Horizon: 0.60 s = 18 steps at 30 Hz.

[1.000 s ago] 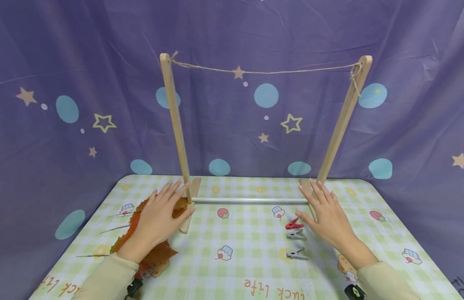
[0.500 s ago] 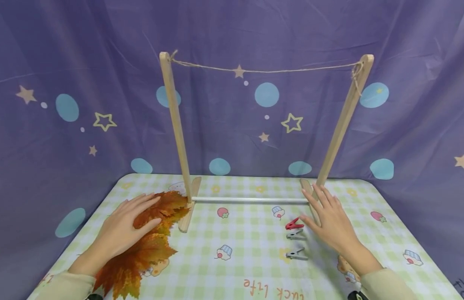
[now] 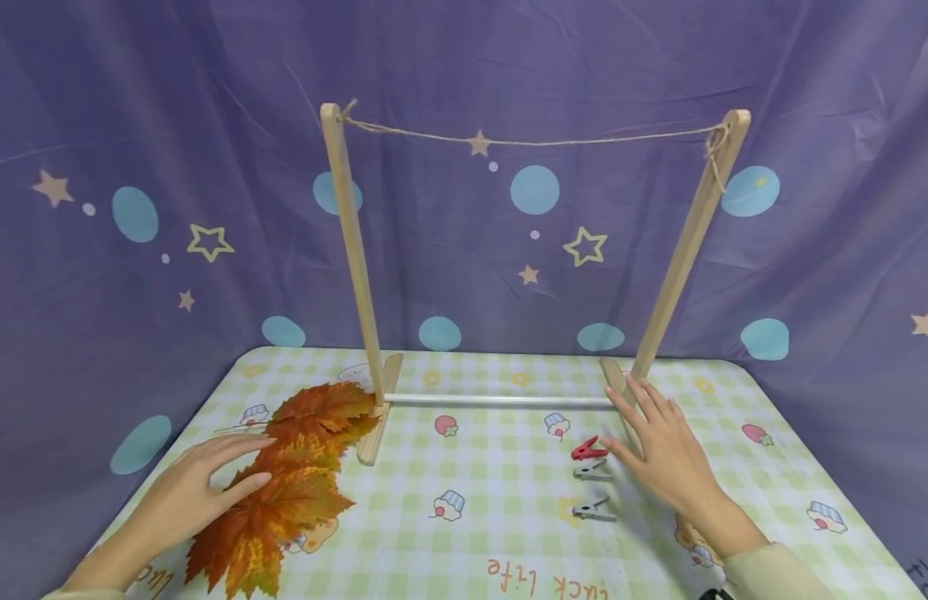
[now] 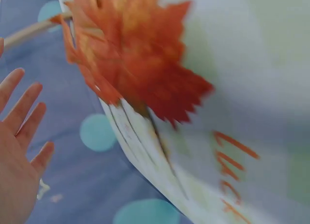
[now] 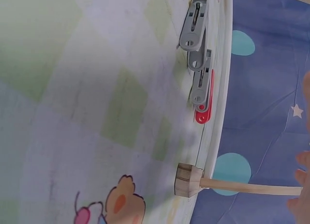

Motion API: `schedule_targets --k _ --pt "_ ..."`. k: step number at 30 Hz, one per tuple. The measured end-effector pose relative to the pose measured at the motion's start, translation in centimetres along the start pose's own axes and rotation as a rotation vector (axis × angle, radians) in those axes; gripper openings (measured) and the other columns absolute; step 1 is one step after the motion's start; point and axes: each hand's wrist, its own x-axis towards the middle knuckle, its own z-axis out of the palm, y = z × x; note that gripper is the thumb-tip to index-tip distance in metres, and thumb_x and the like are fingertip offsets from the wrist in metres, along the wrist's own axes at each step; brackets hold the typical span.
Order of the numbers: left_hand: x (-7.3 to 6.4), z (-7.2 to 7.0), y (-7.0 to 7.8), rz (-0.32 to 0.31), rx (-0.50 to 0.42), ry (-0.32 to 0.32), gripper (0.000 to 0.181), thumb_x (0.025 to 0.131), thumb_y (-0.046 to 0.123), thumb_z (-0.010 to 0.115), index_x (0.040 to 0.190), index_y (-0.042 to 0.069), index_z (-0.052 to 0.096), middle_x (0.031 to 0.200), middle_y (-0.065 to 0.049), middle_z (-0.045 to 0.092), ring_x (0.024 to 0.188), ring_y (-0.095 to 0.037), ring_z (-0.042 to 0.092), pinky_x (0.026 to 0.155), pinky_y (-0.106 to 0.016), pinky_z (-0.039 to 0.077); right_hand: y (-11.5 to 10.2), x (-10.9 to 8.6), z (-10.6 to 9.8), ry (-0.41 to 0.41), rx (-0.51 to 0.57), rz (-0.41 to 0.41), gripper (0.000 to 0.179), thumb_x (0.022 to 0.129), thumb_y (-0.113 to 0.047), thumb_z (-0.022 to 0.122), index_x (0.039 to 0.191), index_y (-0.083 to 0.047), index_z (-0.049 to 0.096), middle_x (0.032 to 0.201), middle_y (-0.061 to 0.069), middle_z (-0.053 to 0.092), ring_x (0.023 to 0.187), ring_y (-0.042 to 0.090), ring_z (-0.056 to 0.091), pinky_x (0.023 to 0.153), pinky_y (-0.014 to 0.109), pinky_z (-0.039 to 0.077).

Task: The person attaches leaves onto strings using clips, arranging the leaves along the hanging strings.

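Note:
Several orange-red maple leaves (image 3: 287,492) with thin stems lie overlapping on the left of the table, also large in the left wrist view (image 4: 135,49). My left hand (image 3: 181,492) hovers beside their left edge, fingers extended and holding nothing. On the right, my right hand (image 3: 668,454) is held over the table with its fingers spread, holding nothing. Nearest to it lie a red clothespin (image 3: 587,449) and two grey ones, the farther grey clothespin (image 3: 592,471) and the nearer grey clothespin (image 3: 595,509). In the right wrist view only part of the right hand shows, at the edge.
A wooden stand with a left post (image 3: 353,250) and right post (image 3: 685,250) rises at the back. Twine (image 3: 535,143) sags between the post tops, and a white rod (image 3: 501,401) joins the feet. Behind the checked tablecloth (image 3: 509,467) hangs a purple curtain (image 3: 449,50).
My left hand has moved from near the left post back toward the lower left, uncovering the leaves. The right hand has shifted only slightly nearer. Leaves and clothespins have stayed in place.

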Motion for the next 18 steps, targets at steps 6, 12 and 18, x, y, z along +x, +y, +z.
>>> schedule_targets --k 6,12,18 --pt "-1.5 -0.3 -2.7 -0.140 -0.001 -0.095 0.053 0.092 0.052 0.065 0.135 0.022 0.062 0.136 -0.018 0.057 0.121 -0.050 0.048 0.079 -0.068 0.043 0.0 -0.3 0.2 -0.008 -0.002 0.000 0.071 0.094 -0.044 0.066 0.155 -0.021 0.037 0.162 0.011 0.023 0.142 0.042 0.027 0.109 0.067 0.022" --pt "-2.7 -0.4 -5.4 -0.196 -0.046 -0.172 0.061 0.091 0.052 0.067 0.140 0.017 0.057 0.141 -0.024 0.051 0.122 -0.055 0.044 0.076 -0.069 0.044 0.1 -0.6 0.4 -0.007 0.006 -0.008 0.075 0.091 -0.046 0.068 0.155 -0.025 0.036 0.160 0.012 0.029 0.141 0.042 0.031 0.112 0.062 0.021" --pt "-3.2 -0.6 -7.8 -0.223 -0.129 -0.235 0.060 0.095 0.044 0.066 0.142 0.009 0.054 0.142 -0.029 0.047 0.124 -0.059 0.041 0.074 -0.063 0.047 0.4 -0.8 0.5 -0.001 0.023 -0.083 0.074 0.089 -0.049 0.070 0.153 -0.023 0.041 0.157 0.012 0.035 0.140 0.039 0.035 0.117 0.052 0.019"
